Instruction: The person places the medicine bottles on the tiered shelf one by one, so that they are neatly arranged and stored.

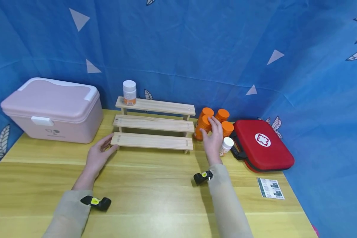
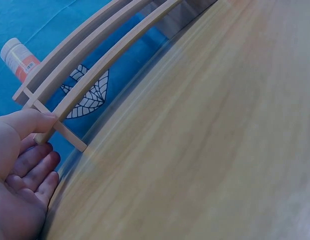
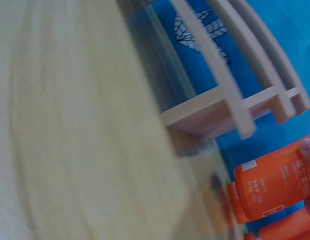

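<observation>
Orange bottle (image 1: 200,132) in play, and the right hand (image 1: 213,142) has it, thumb and fingers pinching its sides in a firm grip! It sits just off the right end of the three-tier wooden rack (image 1: 154,123), apart from it, its pale lettering turned to the right wrist view; whether its base touches the bench (image 1: 154,185), nobody can tell from here. Crowding in close, three more orange-capped bottles (image 1: 227,129) stand beside and behind it, with a white-capped bottle (image 1: 226,146) just right of the wrist. Over on the other side, the left hand (image 1: 99,156) grips the rack's lowest step at its left end, thumb on top, fingers below. Up high, a white bottle (image 1: 129,93) stands on the top step, toward the left end. Flanking the action: a pink box (image 1: 52,112) at left, a red case (image 1: 263,147) at right, and a printed card (image 1: 270,188) lying nearer the bench's right edge.
</observation>
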`<state>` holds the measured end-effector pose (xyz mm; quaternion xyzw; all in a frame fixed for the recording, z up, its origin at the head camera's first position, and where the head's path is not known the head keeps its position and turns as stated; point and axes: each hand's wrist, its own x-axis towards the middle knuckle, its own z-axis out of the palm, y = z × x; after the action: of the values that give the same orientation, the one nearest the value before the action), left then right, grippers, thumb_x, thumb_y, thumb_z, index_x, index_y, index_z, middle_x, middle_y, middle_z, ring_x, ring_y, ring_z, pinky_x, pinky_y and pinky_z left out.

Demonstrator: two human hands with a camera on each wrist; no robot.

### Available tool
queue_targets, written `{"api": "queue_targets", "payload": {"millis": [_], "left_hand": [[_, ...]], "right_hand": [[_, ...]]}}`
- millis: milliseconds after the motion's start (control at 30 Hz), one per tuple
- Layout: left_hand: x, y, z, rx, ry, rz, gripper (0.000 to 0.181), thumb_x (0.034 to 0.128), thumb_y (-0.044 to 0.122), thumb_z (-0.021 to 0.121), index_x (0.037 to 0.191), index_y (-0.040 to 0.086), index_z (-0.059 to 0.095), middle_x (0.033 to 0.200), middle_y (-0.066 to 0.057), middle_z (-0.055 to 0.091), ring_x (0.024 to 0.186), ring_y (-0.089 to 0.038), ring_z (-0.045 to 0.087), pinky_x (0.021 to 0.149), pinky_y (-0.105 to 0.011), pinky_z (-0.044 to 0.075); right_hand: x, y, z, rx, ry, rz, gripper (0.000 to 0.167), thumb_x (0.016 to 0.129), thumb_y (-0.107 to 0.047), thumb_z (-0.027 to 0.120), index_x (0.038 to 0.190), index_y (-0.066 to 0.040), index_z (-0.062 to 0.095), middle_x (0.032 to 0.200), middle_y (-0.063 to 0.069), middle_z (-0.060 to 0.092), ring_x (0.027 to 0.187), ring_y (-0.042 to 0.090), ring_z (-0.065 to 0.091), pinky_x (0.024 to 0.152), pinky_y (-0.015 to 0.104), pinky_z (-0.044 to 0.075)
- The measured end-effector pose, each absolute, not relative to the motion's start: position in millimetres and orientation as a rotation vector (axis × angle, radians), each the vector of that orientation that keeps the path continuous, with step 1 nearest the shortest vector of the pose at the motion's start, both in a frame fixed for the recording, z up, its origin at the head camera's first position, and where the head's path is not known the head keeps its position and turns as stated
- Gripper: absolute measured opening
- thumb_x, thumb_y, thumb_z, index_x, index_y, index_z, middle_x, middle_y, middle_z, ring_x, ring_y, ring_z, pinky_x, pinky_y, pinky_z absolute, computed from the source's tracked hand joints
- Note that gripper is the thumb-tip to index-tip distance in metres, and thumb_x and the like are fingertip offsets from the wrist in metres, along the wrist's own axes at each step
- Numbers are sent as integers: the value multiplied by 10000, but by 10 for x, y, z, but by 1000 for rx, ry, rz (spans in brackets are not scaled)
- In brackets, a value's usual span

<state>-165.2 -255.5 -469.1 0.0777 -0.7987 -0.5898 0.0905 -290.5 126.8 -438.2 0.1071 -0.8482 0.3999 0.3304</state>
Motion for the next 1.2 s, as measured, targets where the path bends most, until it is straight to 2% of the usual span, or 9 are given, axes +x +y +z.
{"api": "queue_targets", "payload": {"millis": [200,400,600,833,1000,1200], "left_hand": [[-1654,-2545,-4687,218,-2377,-1746,644,913,316,661,1451,75,404,1454,-177,405,1316,-334,395,1080,-451,336],[-1650,-2567,-4680,224,-2379,-1740,641,915,317,659,1450,71,404,1458,-169,402,1317,-335,393,1078,-449,339],[-1650,-2562,-4684,222,-2372,-1753,635,916,300,661,1450,73,402,1461,-166,399,1320,-332,390,1080,-448,337],[-1652,-2555,-4680,230,-2375,-1752,643,912,311,664,1450,74,404,1459,-164,402,1322,-326,390,1080,-450,337],[-1652,-2550,-4680,225,-2372,-1762,633,916,305,659,1452,85,405,1465,-155,397,1326,-324,384,1081,-449,336],[-1654,-2548,-4690,218,-2366,-1767,632,915,310,660,1453,95,407,1460,-156,403,1324,-321,388,1080,-451,335]], "right_hand": [[-2812,1254,-4111,360,-2106,1018,490,799,3,755,1264,-8,604,1348,112,506,1267,256,434,998,359,438],[-2740,1135,-3716,499,-1976,940,470,810,-30,754,1260,-31,618,1353,86,515,1252,262,447,1034,374,388],[-2794,923,-3452,649,-1945,964,471,797,-56,767,1243,-13,622,1337,112,520,1242,263,459,981,349,444],[-2980,549,-3304,775,-2004,1158,465,812,-30,745,1255,-3,608,1347,100,510,1209,200,497,909,291,498],[-3136,286,-3259,777,-2104,1317,467,814,-2,728,1265,-22,606,1365,78,496,1214,144,500,909,296,509],[-3304,46,-3264,765,-2214,1348,480,805,-18,737,1266,-35,607,1365,42,495,1224,142,492,921,266,497]]}}
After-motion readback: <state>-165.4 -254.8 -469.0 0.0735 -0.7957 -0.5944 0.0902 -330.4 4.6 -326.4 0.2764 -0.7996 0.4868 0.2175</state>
